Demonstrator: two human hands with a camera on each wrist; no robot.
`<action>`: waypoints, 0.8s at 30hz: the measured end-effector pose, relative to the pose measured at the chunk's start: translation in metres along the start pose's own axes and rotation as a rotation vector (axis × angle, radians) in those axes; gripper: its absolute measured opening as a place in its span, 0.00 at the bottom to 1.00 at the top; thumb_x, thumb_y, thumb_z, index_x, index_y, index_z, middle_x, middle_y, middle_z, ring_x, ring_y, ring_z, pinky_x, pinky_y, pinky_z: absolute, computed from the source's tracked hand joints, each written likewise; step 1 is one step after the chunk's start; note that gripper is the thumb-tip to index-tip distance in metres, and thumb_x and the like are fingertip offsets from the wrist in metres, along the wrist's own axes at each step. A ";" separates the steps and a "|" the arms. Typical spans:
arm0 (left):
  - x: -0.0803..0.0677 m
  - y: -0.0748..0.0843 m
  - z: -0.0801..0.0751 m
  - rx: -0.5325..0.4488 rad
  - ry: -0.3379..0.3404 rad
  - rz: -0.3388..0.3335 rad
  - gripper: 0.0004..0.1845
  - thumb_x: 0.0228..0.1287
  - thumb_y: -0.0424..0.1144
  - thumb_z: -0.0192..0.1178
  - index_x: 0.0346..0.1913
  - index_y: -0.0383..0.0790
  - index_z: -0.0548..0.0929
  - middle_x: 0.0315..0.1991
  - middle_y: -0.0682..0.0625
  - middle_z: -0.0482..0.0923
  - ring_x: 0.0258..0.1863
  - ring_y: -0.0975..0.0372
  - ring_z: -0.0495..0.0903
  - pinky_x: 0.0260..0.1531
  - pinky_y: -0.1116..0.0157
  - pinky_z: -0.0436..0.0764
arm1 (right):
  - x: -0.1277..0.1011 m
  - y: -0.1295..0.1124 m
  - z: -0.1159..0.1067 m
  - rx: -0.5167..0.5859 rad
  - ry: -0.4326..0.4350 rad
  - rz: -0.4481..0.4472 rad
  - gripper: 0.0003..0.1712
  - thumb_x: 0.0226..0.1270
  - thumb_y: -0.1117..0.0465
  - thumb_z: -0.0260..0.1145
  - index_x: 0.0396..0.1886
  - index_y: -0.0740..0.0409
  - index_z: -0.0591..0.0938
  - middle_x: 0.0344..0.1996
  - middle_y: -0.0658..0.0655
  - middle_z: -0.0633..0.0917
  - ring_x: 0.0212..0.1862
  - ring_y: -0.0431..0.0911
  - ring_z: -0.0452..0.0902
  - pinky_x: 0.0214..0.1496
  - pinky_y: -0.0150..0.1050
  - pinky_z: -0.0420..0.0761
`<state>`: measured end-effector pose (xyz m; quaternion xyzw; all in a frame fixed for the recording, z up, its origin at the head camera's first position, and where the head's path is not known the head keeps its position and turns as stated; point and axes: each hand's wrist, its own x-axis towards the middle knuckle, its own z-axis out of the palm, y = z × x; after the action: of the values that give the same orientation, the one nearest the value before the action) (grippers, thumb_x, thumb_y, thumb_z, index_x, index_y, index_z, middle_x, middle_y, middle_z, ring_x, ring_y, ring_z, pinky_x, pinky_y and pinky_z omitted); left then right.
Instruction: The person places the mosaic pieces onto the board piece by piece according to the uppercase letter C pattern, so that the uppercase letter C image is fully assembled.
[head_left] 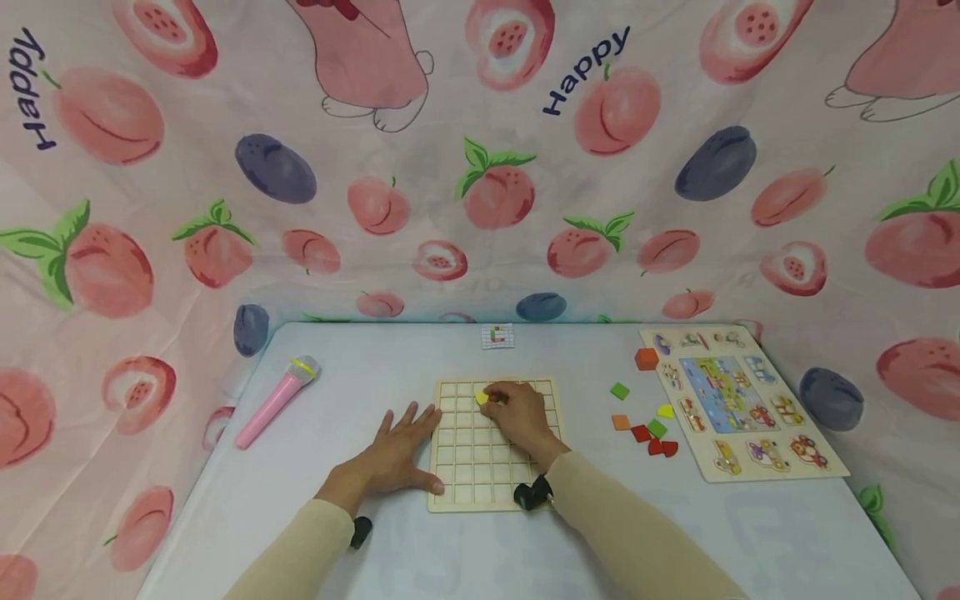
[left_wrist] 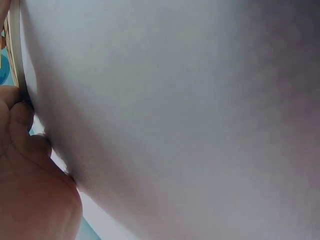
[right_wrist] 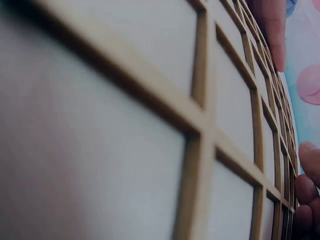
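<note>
A wooden grid board (head_left: 471,467) lies flat in the middle of the white table (head_left: 712,533). My right hand (head_left: 517,414) rests over its far cells and pinches a small yellow piece (head_left: 482,398) at the board's upper row. My left hand (head_left: 401,450) lies flat with spread fingers on the table, touching the board's left edge. The right wrist view shows the grid board (right_wrist: 205,125) close up and fingertips (right_wrist: 272,30) beyond it. In the left wrist view only the left hand (left_wrist: 30,180), the table and the grid board's edge (left_wrist: 17,55) show.
Loose coloured pieces lie right of the board: green (head_left: 619,390), orange (head_left: 621,422), red (head_left: 656,443), yellow (head_left: 665,411), plus an orange block (head_left: 647,359). A picture puzzle board (head_left: 738,408) sits far right. A pink toy microphone (head_left: 275,402) lies left. A small card (head_left: 497,336) is at the back. Fruit-print cloth surrounds the table.
</note>
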<state>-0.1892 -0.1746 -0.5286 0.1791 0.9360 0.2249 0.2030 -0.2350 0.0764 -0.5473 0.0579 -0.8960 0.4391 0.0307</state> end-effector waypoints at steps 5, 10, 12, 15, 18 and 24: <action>-0.001 0.001 0.000 -0.003 -0.004 -0.002 0.68 0.46 0.64 0.81 0.86 0.44 0.55 0.87 0.49 0.47 0.87 0.49 0.36 0.84 0.42 0.29 | -0.003 0.001 -0.003 0.056 0.007 0.047 0.13 0.67 0.61 0.75 0.51 0.54 0.88 0.40 0.52 0.89 0.43 0.46 0.83 0.51 0.46 0.83; -0.002 0.001 0.000 -0.007 0.000 0.013 0.68 0.47 0.63 0.81 0.86 0.43 0.54 0.87 0.48 0.47 0.87 0.48 0.36 0.83 0.41 0.30 | -0.006 0.001 -0.008 0.127 0.022 0.101 0.12 0.68 0.62 0.72 0.50 0.54 0.86 0.43 0.54 0.88 0.45 0.48 0.83 0.52 0.47 0.84; -0.002 0.001 0.000 -0.003 0.003 0.013 0.68 0.47 0.63 0.81 0.86 0.43 0.55 0.87 0.48 0.47 0.87 0.48 0.37 0.83 0.41 0.30 | -0.007 0.002 -0.009 0.119 0.022 0.094 0.12 0.68 0.62 0.71 0.50 0.55 0.86 0.42 0.54 0.87 0.45 0.48 0.82 0.51 0.46 0.84; -0.001 0.000 0.000 0.000 0.004 0.004 0.68 0.46 0.63 0.81 0.86 0.44 0.54 0.87 0.50 0.47 0.87 0.49 0.36 0.84 0.41 0.30 | -0.008 0.004 -0.010 0.072 0.013 0.075 0.12 0.68 0.61 0.72 0.50 0.55 0.86 0.40 0.53 0.87 0.42 0.46 0.79 0.47 0.44 0.81; -0.001 0.000 0.000 -0.014 0.010 0.005 0.68 0.46 0.63 0.82 0.85 0.44 0.55 0.87 0.49 0.48 0.87 0.49 0.36 0.83 0.41 0.29 | -0.008 0.004 -0.010 0.018 0.003 0.055 0.12 0.66 0.60 0.74 0.48 0.55 0.87 0.37 0.51 0.86 0.41 0.46 0.75 0.45 0.42 0.78; 0.000 -0.001 0.001 -0.008 0.012 0.007 0.68 0.46 0.63 0.82 0.85 0.44 0.56 0.87 0.49 0.48 0.87 0.50 0.37 0.83 0.41 0.29 | -0.008 0.004 -0.009 -0.028 0.009 0.009 0.12 0.64 0.59 0.77 0.46 0.55 0.88 0.36 0.50 0.88 0.42 0.46 0.77 0.48 0.44 0.79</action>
<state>-0.1892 -0.1745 -0.5300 0.1803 0.9357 0.2304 0.1972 -0.2276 0.0865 -0.5451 0.0513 -0.9021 0.4271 0.0333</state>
